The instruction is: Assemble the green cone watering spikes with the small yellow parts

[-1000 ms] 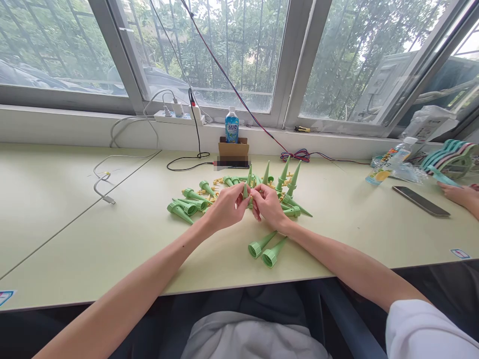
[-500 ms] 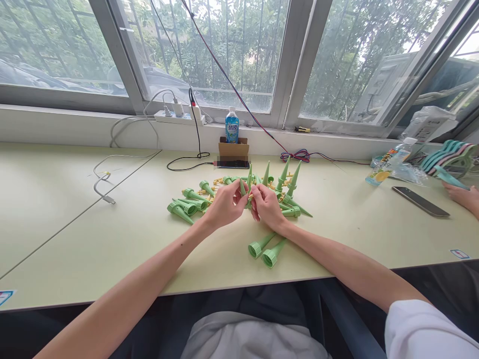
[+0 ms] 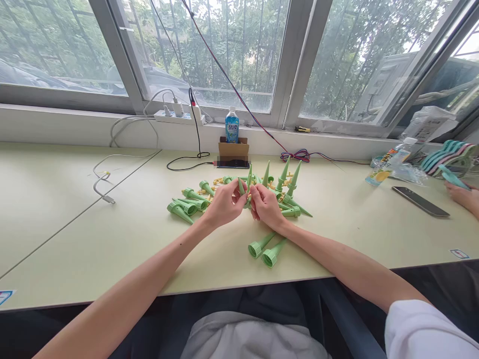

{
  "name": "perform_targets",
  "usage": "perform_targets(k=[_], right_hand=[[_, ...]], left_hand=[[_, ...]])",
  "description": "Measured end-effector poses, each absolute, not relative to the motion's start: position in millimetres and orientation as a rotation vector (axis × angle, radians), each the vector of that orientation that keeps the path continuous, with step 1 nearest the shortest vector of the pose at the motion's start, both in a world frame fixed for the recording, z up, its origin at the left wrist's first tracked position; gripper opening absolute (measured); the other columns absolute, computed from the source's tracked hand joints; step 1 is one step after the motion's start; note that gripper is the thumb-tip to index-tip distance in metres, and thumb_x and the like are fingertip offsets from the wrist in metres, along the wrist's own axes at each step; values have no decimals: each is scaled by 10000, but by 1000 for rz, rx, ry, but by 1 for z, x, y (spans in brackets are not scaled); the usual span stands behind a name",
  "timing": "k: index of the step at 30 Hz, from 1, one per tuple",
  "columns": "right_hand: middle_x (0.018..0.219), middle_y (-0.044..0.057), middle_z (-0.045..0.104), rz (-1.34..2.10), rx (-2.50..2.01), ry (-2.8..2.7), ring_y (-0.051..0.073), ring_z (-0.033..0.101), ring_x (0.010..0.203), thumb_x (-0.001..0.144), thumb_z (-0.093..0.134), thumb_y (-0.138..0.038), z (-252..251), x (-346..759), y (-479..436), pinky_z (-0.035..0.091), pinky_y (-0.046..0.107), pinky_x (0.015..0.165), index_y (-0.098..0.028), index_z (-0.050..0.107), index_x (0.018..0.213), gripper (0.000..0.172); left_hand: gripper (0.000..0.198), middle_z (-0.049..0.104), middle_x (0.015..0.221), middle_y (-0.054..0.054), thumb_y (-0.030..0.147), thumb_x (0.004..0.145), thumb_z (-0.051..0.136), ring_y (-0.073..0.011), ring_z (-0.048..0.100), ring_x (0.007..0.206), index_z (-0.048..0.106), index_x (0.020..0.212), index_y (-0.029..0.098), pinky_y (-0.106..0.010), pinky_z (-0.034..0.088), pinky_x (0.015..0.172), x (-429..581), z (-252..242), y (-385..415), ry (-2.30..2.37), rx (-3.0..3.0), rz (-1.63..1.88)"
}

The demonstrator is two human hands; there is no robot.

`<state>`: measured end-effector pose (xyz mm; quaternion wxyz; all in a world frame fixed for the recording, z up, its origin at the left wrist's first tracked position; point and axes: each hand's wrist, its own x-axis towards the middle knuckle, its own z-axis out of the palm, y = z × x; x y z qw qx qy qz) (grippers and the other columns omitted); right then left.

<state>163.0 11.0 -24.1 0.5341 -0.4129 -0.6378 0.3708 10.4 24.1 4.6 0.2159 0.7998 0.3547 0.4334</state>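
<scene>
My left hand (image 3: 225,203) is closed around a green plastic watering spike (image 3: 241,187), its tip pointing up. Touching it from the other side, my right hand (image 3: 267,205) has its fingers pinched on a small yellow plastic piece, mostly hidden by the fingertips. Around both hands lie several more green spikes; some stand upright, such as the spike (image 3: 294,179) behind my right hand, while others lie on their sides at the left. Small yellow pieces (image 3: 218,180) are scattered among them. Two spikes (image 3: 272,257) rest near my right forearm, their ribbed open caps facing me.
The pale table (image 3: 123,249) runs below a windowsill. At the back are a blue bottle (image 3: 232,127), a cardboard box (image 3: 234,148), a phone and cables. To the right are a dark phone (image 3: 421,201), a drink bottle (image 3: 391,162), several hangers (image 3: 447,154) and another person's hand (image 3: 462,195).
My left hand's spike has tilted slightly to the left, and my hands have barely shifted. At the right edge, the other person's hand has moved a little with a light-blue hanger.
</scene>
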Motion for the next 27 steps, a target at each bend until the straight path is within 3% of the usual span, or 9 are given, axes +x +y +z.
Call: perform_targets(k=[27], right_hand=[[494,-75,439,845,-994,-1621,90,469,332,976,369,-577,-27,165,14,327,224,372,-223,442,761,420]], left_hand=[[70,595,719,6,244,820,556,-111,541,588,544,865,191,-243,468,556,10,3,23,1014,2249,1124]])
